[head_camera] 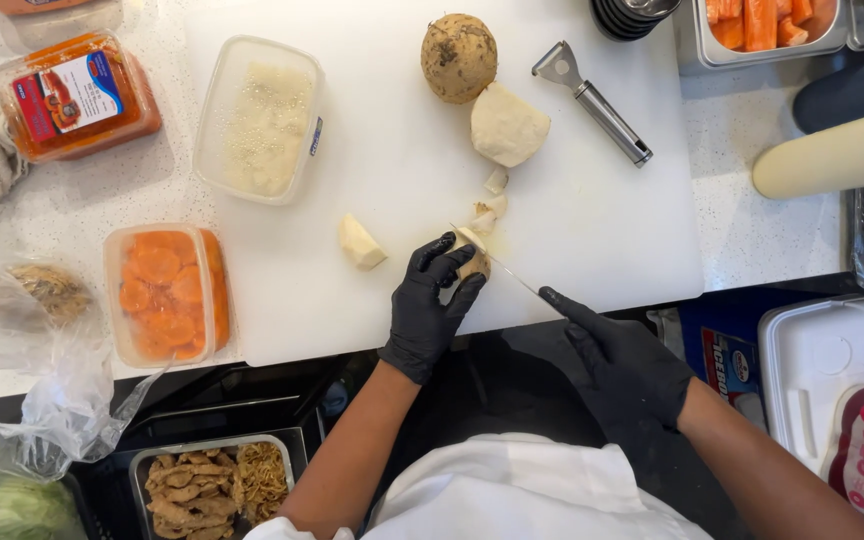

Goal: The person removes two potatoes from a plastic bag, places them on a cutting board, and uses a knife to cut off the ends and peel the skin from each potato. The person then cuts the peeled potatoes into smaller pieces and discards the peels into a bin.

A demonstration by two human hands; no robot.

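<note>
Both my hands wear black gloves over a white cutting board (592, 220). My left hand (430, 300) pins a small pale peeled root piece (472, 258) near the board's front edge. My right hand (624, 355) grips a knife (502, 265) whose thin blade rests across that piece. Small cut bits (490, 205) lie just behind it, and a pale wedge (361, 243) lies to the left. A large peeled chunk (508, 125) and an unpeeled brown round root (459, 56) sit at the back of the board, beside a metal peeler (592, 102).
Left of the board are a tub of sliced carrots (165, 292), a lidded tub of white grains (260, 118), an orange-filled labelled tub (76, 95) and plastic bags (47, 390). A metal tray of carrot sticks (762, 25) stands back right. A pan of fried pieces (207, 485) sits below.
</note>
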